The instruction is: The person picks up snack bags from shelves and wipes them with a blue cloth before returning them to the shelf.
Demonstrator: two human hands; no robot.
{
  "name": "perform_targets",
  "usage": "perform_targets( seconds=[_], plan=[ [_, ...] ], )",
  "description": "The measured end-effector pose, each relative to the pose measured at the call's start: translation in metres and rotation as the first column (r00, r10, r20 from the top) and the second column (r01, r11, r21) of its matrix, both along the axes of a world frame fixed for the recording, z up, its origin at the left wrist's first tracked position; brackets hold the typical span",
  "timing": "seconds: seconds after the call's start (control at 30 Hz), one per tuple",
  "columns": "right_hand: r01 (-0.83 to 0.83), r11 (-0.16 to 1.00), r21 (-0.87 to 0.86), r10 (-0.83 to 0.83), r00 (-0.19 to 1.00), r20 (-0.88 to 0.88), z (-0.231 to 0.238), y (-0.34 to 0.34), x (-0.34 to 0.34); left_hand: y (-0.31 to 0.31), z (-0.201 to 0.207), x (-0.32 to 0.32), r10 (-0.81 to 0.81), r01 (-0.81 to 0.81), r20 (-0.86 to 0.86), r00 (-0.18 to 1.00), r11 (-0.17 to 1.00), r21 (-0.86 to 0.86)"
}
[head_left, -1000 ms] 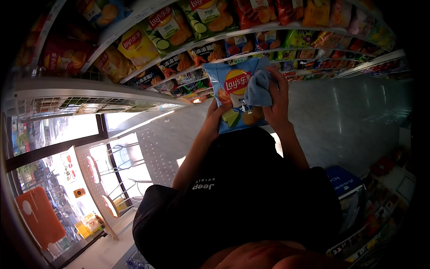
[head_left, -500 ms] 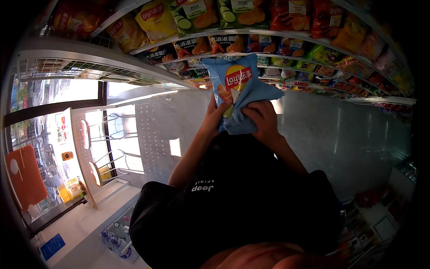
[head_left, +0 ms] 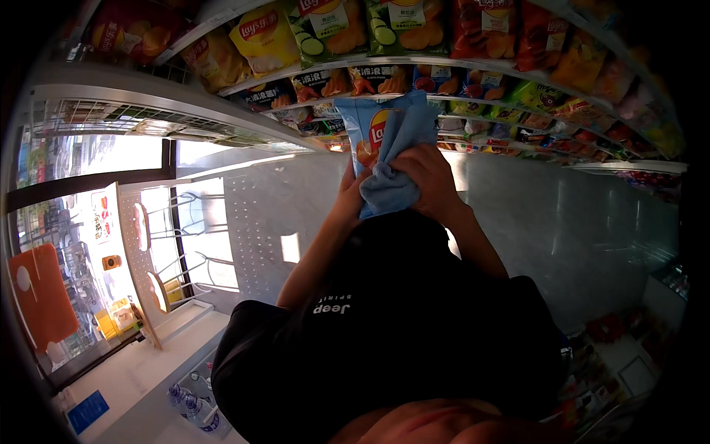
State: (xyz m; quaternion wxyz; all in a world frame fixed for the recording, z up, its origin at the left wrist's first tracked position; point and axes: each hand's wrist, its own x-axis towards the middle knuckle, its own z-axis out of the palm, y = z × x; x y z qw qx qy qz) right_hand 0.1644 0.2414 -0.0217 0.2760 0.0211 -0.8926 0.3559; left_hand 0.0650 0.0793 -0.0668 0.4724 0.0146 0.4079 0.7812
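A light blue bag of potato chips is held upright in front of my chest, its top near the snack shelves. My left hand grips the bag along its left side, the fingers partly hidden behind it. My right hand is closed on a blue cloth, bunched up and pressed against the front of the bag. One fold of the cloth stands up over the bag's round printed emblem and covers part of it.
Shelves packed with colourful snack bags curve across the far side. To the left are a wire rack, white-legged stools and a white counter by the window. Plastic bottles stand at lower left. Grey floor stretches right.
My right hand has moved slightly left and up with the cloth. The cloth now covers more of the bag's front and emblem. My left hand stays on the bag.
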Motion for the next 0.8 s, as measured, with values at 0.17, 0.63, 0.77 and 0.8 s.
perform_targets(
  seconds=[0.17, 0.63, 0.77, 0.8],
  plan=[
    [0.049, 0.998, 0.043, -0.047, 0.998, -0.042, 0.003, -0.020, -0.003, -0.006, 0.004, -0.015, -0.072, 0.072, -0.147, 0.987, 0.997, -0.002],
    [0.056, 0.980, 0.193, -0.039, 0.995, -0.091, 0.038, -0.065, -0.074, -0.054, 0.004, -0.078, -0.424, 0.406, -0.579, 0.697, 0.898, -0.170],
    [0.256, 0.962, 0.096, -0.252, 0.966, -0.055, 0.038, -0.067, -0.099, -0.059, 0.024, -0.088, -0.474, 0.459, -0.570, 0.671, 0.870, -0.183],
    [0.295, 0.954, 0.045, -0.291, 0.953, -0.080, 0.042, -0.068, -0.104, -0.059, 0.034, -0.091, -0.507, 0.491, -0.504, 0.699, 0.853, -0.177]
  ],
)
